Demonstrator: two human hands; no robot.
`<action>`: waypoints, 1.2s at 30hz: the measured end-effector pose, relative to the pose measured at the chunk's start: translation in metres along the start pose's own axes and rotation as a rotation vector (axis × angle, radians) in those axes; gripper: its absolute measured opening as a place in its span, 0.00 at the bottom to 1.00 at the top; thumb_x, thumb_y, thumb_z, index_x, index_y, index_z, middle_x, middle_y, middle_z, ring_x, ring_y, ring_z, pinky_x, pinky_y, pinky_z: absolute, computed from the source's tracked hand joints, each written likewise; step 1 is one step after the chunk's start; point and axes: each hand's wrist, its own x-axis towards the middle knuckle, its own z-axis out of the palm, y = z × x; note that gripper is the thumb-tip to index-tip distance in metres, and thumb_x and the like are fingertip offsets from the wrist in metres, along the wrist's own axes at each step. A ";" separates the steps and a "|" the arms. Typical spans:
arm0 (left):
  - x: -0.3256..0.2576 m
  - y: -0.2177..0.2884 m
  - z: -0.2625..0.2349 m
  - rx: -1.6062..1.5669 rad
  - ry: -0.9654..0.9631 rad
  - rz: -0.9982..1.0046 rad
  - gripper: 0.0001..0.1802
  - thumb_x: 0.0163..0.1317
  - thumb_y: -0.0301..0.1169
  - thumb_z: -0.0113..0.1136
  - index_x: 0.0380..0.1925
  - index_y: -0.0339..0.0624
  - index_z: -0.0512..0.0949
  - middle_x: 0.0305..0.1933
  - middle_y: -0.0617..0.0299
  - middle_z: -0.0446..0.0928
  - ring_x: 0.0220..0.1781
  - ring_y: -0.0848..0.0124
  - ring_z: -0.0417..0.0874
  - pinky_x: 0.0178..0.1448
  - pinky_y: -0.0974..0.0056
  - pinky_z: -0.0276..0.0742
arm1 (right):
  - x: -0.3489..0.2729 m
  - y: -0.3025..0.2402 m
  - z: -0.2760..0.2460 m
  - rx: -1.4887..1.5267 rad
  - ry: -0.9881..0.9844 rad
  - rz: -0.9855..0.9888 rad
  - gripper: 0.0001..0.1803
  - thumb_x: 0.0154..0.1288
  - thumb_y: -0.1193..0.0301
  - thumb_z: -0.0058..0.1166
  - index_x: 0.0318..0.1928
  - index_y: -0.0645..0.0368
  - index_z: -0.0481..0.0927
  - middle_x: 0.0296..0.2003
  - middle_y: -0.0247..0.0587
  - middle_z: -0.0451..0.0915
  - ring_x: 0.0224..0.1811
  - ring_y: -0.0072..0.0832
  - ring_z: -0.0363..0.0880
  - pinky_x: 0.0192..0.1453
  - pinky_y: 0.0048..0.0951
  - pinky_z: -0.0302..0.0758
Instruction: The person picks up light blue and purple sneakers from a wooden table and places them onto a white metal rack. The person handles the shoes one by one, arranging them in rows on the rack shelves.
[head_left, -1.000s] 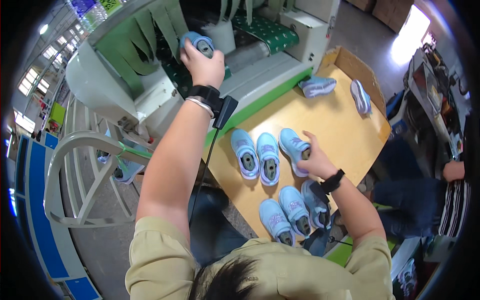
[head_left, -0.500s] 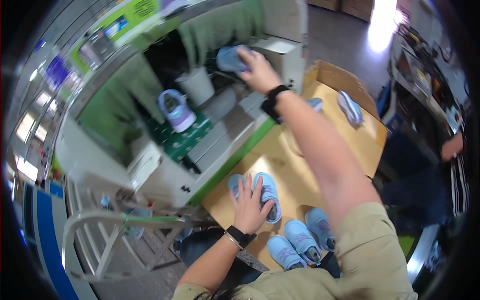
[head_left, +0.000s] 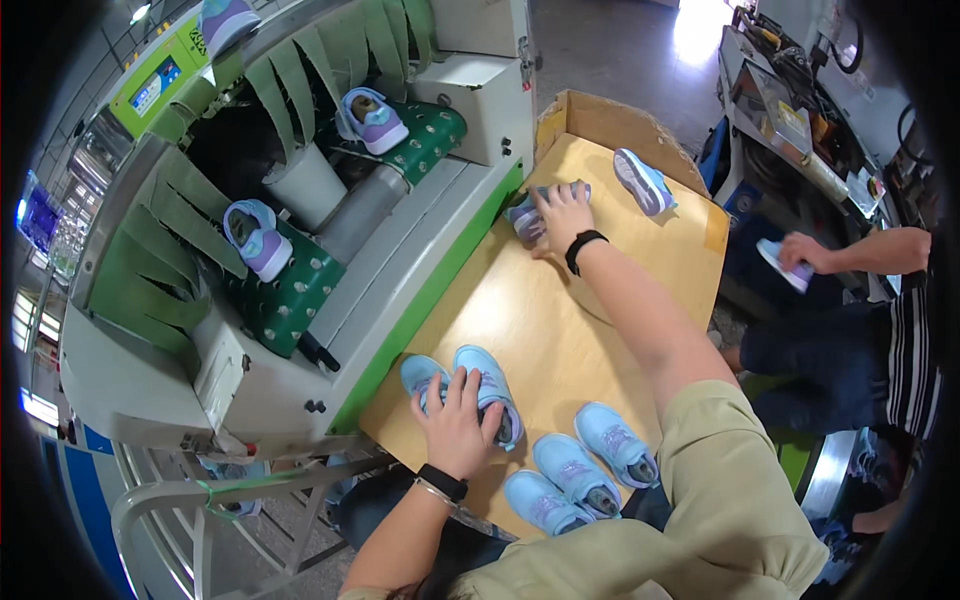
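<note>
My left hand (head_left: 458,425) lies with spread fingers over two light blue children's shoes, the nearer shoe (head_left: 490,385) and the one at its left (head_left: 422,376), on the wooden tabletop (head_left: 545,335). Farther off, my right hand (head_left: 566,222) closes over a purple-and-blue shoe (head_left: 522,218) on the same tabletop. Its fingers cover much of that shoe. Close to my body, several light blue shoes (head_left: 565,465) stand together. Another shoe (head_left: 643,182) lies on its side, sole showing, to the right of my right hand.
At left stands a machine (head_left: 400,285) with green strip curtains. A lilac-blue shoe (head_left: 258,240) and another (head_left: 375,120) sit on its green dotted belts. A cardboard edge (head_left: 620,120) borders the table's far side. At right, a co-worker's hand (head_left: 805,252) holds a shoe (head_left: 783,264).
My right hand has come from the machine's opening down to the shoe on the table. A shoe now sits on the far green belt. My left hand stays on the two shoes.
</note>
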 end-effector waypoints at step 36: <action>-0.003 0.016 -0.122 -1.115 0.428 -0.204 0.41 0.52 0.21 0.65 0.70 0.42 0.66 0.71 0.52 0.67 0.72 0.61 0.69 0.74 0.57 0.65 | -0.143 -0.003 0.015 1.333 -0.266 0.172 0.52 0.54 0.67 0.71 0.76 0.61 0.55 0.60 0.57 0.76 0.62 0.41 0.78 0.66 0.38 0.74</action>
